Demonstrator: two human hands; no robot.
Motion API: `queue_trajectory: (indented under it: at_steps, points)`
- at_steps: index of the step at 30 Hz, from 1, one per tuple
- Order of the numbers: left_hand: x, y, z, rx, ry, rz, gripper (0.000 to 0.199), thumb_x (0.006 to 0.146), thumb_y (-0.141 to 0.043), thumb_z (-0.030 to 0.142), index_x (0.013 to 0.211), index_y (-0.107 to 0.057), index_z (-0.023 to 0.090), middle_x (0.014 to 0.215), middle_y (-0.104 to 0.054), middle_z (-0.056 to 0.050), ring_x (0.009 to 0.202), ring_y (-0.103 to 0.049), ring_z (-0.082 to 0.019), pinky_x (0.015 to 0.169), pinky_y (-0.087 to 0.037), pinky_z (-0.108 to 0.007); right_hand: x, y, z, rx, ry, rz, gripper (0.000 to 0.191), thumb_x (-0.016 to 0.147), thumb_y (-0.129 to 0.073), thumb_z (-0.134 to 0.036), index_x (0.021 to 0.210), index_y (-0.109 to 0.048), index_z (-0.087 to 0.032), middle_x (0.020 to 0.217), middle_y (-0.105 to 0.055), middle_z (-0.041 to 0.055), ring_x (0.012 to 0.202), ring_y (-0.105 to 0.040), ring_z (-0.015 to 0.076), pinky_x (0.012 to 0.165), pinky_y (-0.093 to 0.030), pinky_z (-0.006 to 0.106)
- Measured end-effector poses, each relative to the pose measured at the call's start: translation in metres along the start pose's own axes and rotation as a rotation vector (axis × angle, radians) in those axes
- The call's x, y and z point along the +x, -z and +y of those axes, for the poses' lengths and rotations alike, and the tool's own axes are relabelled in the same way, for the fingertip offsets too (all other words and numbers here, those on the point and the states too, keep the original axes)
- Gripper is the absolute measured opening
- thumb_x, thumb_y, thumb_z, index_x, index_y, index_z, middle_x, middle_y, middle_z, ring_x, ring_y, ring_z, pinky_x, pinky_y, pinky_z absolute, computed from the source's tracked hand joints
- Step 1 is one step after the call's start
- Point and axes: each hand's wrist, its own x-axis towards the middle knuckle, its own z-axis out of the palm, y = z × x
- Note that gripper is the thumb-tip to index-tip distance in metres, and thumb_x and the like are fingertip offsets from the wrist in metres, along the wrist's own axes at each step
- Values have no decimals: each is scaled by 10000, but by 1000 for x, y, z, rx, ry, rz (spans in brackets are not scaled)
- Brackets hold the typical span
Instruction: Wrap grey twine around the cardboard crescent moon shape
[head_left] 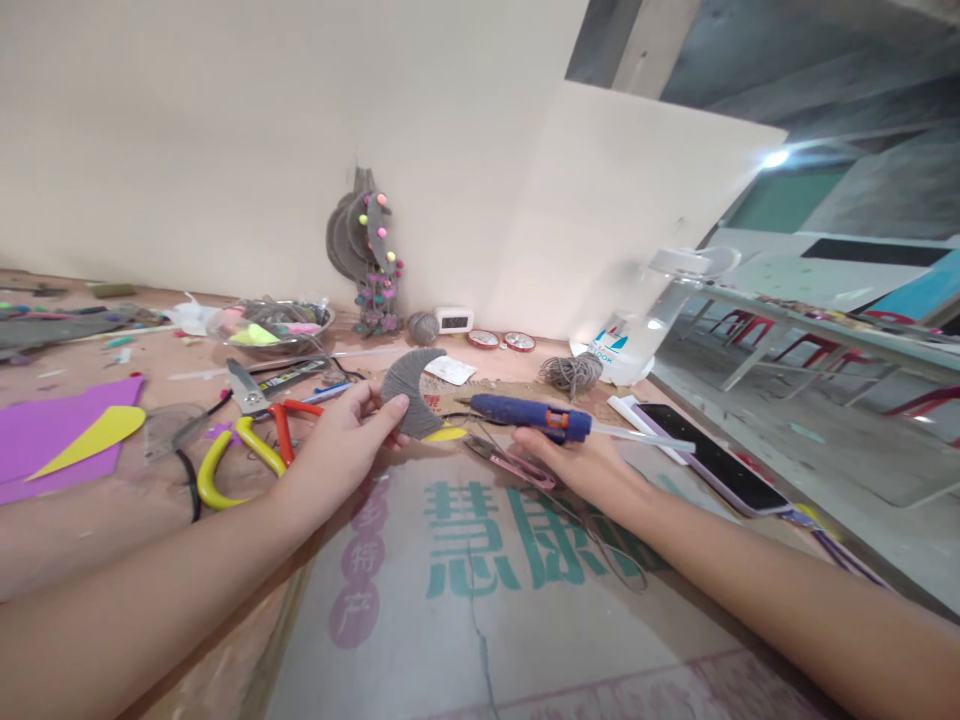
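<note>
My left hand (367,420) pinches a grey yarn-wrapped crescent moon (411,390) between thumb and fingers, its hollow side facing right. My right hand (562,455) is closed on a blue glue gun (517,412), whose nozzle points left toward the crescent without touching it. A clear glue stick (652,437) juts from the gun's back end. Just below the gun lie pink-handled thread snips (517,465). A small yellow piece (448,434) shows beneath the crescent. Part of the gun's handle is hidden by my right hand.
Scissors with yellow and red handles (240,455) lie at left by purple sheets (67,430). Printed cardboard (390,640) covers the front. Grey yarn (571,372), a bottle (634,320) and a phone (712,455) are at right. Crescent ornaments (360,240) hang on the wall.
</note>
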Motion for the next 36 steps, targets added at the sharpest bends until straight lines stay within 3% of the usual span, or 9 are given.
queue_trajectory:
  at_steps: [4,9,12,16,19,22,27,36]
  points:
    - [1,-1,0,-4,9,-16,238,774,-566,408,796,-529,174,661,-569,32,561,-557,-106,532,-433,-209,11,12,-4,24,28,75,368,825,-467,-458,626,-604,-180,689,-628,36,679,-569,168,629,-442,279]
    - [0,-1,1,-2,8,-17,233,764,-575,404,788,-531,177,639,-579,34,549,-556,-105,512,-408,-196,22,31,-10,382,89,126,345,833,-463,-489,721,-581,-184,749,-638,36,621,-559,125,620,-468,250]
    - [-1,-1,2,15,18,-28,249,771,-560,425,753,-508,182,599,-567,38,544,-554,-114,500,-392,-197,32,36,-7,281,77,140,385,831,-440,-520,749,-600,-179,803,-654,52,635,-576,122,599,-473,234]
    - [0,-2,2,-3,20,-20,258,751,-581,430,752,-512,180,611,-559,41,546,-555,-114,511,-406,-202,61,26,1,-24,-37,58,405,755,-533,-549,848,-662,-177,772,-678,57,654,-614,165,524,-463,236]
    - [2,-3,0,-28,20,-7,265,730,-602,430,731,-511,182,570,-539,51,515,-544,-114,488,-400,-201,89,12,5,-87,-42,30,349,706,-623,-492,861,-679,-184,781,-694,43,722,-628,191,583,-471,241]
    - [3,-4,-1,-49,21,-6,271,721,-610,432,753,-524,177,585,-553,45,504,-535,-111,492,-408,-207,111,-4,5,-106,-37,-41,312,769,-577,-453,894,-677,-185,815,-710,41,744,-641,177,635,-479,230]
    - [3,-4,-2,-60,26,-17,278,719,-610,436,750,-523,174,593,-530,54,509,-536,-108,494,-410,-208,134,-27,6,-130,-28,-108,404,784,-527,-530,841,-686,-163,823,-714,67,761,-648,187,685,-479,236]
    - [2,-2,-3,-28,16,-53,272,749,-579,447,740,-514,183,555,-543,55,503,-539,-110,497,-396,-205,154,-25,20,-173,9,-40,416,787,-537,-501,963,-653,-142,937,-683,76,855,-620,198,714,-451,241]
